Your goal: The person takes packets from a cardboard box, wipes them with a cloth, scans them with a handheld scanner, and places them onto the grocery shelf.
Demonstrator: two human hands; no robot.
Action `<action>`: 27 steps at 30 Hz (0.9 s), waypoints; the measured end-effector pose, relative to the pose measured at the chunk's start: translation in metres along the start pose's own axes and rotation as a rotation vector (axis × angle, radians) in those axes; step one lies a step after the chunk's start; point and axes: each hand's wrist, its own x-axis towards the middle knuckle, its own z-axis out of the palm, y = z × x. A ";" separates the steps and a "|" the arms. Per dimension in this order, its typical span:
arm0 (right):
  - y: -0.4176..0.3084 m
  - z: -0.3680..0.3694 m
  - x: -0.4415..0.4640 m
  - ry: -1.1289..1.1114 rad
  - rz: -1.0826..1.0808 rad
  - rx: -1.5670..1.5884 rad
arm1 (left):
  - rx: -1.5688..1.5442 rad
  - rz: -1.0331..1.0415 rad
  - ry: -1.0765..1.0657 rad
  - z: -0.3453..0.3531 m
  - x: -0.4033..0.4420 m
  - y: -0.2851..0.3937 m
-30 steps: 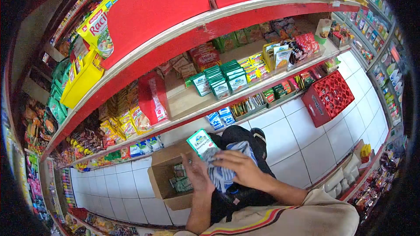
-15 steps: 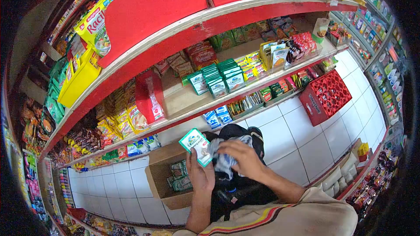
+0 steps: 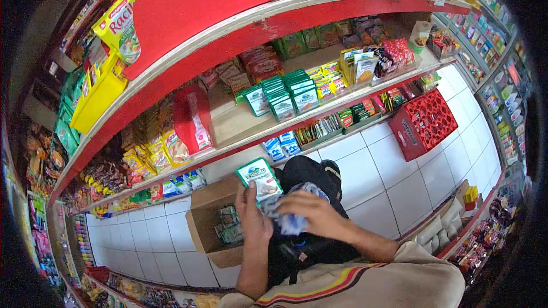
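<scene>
Your left hand (image 3: 255, 219): clamped on a green-edged white sachet (image 3: 258, 178), thumb at its lower left edge, printed face up. The sachet is tilted, above the near side of an open cardboard box (image 3: 201, 215) on the white tiled floor (image 3: 359, 177). Your right hand (image 3: 317, 212): fingers bent together over a crumpled blue-and-white cloth (image 3: 293, 217), just beside the sachet's lower right corner (blurred here; you cannot tell whether cloth and sachet touch). Both hands are in front of your dark-clothed legs.

Inside the box: more small green-and-white packets (image 3: 229, 223), lying loosely. Beyond it, on the shelf (image 3: 231, 128): rows of green-and-white sachets (image 3: 282, 98), with yellow packets (image 3: 326, 81) just to their right. Lower down, blue-and-white packets (image 3: 281, 146) near your knee. Right of your legs, well apart from both hands, a red crate (image 3: 423, 125) on the tiles.
</scene>
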 end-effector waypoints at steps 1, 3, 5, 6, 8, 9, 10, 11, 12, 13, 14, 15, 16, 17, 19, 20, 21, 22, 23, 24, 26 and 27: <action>0.005 -0.007 -0.003 0.108 0.131 0.102 | -0.045 0.045 -0.057 0.000 0.004 0.003; 0.010 -0.020 -0.004 0.321 0.423 0.275 | -0.112 0.070 -0.097 -0.007 0.008 0.006; 0.014 -0.023 -0.002 0.481 0.587 0.471 | -0.092 0.024 -0.157 -0.005 0.005 0.002; 0.011 -0.019 0.000 0.481 0.588 0.470 | -0.069 -0.020 -0.221 0.000 0.002 0.001; -0.002 -0.004 0.012 0.393 0.250 0.275 | 0.106 -0.017 -0.270 0.027 -0.009 -0.007; -0.021 -0.004 0.022 0.210 0.273 0.267 | -0.207 -0.046 -0.469 0.023 -0.004 -0.018; -0.025 0.002 0.020 0.186 0.201 0.143 | -0.525 -0.075 -0.661 0.015 0.008 -0.034; -0.024 0.004 0.015 0.139 0.151 0.139 | 0.375 0.393 -0.640 0.004 0.030 -0.038; -0.020 0.006 0.011 0.087 0.101 0.136 | 0.046 0.074 -0.466 0.003 0.058 -0.055; -0.013 0.009 0.007 0.076 0.104 0.141 | -0.150 -0.005 -0.476 0.011 0.037 -0.032; -0.005 0.012 0.002 0.078 0.082 0.069 | -0.350 -0.083 -0.480 0.018 0.012 -0.008; -0.002 0.011 0.003 0.077 0.056 -0.004 | -0.359 -0.083 -0.466 0.023 0.001 -0.003; -0.002 0.007 0.006 0.061 0.056 0.002 | -0.447 -0.210 -0.367 0.027 -0.007 -0.002; -0.006 0.000 0.015 0.128 0.139 -0.067 | -0.535 -0.336 -0.268 0.029 -0.011 -0.002; -0.010 0.003 0.016 0.164 0.170 -0.062 | -0.629 -0.272 -0.348 0.023 -0.008 -0.013; -0.012 0.007 0.013 0.153 0.168 -0.060 | -0.710 -0.204 -0.447 0.021 -0.002 -0.019; -0.015 0.009 0.009 0.056 0.105 -0.029 | -0.808 -0.243 -0.471 0.017 0.012 -0.019; -0.016 0.010 0.008 -0.041 0.040 0.002 | -0.819 -0.235 -0.468 0.010 0.013 -0.025; -0.013 0.007 0.013 -0.052 0.034 0.000 | -0.899 -0.226 -0.652 0.002 0.012 -0.032; -0.010 0.001 0.020 0.007 0.079 -0.066 | -0.977 -0.216 -0.833 -0.003 0.008 -0.036; -0.004 -0.009 0.033 0.127 0.177 -0.198 | -0.431 -0.309 -0.342 0.011 -0.017 -0.028; -0.002 -0.006 0.037 0.156 0.162 -0.159 | -0.454 -0.285 -0.380 0.008 -0.017 -0.031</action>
